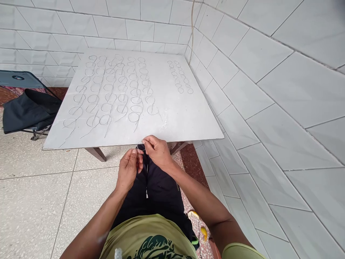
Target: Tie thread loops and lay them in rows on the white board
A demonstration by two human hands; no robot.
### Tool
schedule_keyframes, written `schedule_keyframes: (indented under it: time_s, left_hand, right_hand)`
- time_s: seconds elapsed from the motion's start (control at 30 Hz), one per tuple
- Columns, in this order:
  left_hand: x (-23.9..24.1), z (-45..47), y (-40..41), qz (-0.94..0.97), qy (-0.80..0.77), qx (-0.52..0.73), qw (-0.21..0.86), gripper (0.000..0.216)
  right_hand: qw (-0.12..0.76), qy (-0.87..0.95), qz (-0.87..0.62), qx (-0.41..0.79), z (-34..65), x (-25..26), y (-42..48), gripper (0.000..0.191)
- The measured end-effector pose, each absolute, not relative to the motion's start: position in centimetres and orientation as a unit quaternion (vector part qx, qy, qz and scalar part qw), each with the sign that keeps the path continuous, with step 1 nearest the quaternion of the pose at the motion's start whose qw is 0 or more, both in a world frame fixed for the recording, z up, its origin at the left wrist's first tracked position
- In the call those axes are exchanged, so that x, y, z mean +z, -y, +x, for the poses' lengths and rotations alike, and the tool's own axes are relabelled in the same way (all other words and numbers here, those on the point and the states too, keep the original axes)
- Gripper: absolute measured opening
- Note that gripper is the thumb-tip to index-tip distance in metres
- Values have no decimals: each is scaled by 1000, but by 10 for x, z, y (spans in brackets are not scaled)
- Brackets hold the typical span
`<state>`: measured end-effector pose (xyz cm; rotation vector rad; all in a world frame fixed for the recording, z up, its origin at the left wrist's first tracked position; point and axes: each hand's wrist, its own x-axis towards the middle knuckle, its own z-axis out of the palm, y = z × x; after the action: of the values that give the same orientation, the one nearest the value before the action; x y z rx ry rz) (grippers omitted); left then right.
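Note:
Between my two hands, just past the table's front edge and above my lap, is a small loop of thin wire (138, 145). My left hand (129, 166) pinches its lower left side between thumb and fingers. From the upper right, my right hand (156, 149) pinches the same loop with thumb and forefinger. Part of the loop is hidden behind the fingertips. On the white tabletop (183, 122) lie rows of similar wire rings (105, 119), many with long loose tails. Smaller rings (181, 90) lie in two rows at the right.
White tiled walls (269, 79) close in the table behind and on the right. A folding chair (24, 79) with a dark cloth (29, 111) on it stands at the left. Wooden table legs (96, 154) show below the edge. Yellow-and-white footwear (203, 233) is on the floor at lower right.

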<state>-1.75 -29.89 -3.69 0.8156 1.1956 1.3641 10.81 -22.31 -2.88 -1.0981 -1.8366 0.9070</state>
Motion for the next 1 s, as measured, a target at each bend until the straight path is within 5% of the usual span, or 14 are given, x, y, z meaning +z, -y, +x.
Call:
schedule_keyframes:
  time_s: [0.63, 1.0]
  left_hand:
    - [-46, -21, 300, 349, -504, 585, 531, 30]
    - [-41, -35, 296, 377, -557, 558, 486, 23]
  right_hand:
    - [371, 776, -463, 215, 93, -54, 232, 24]
    - [341, 768, -380, 388, 104, -37, 220, 22]
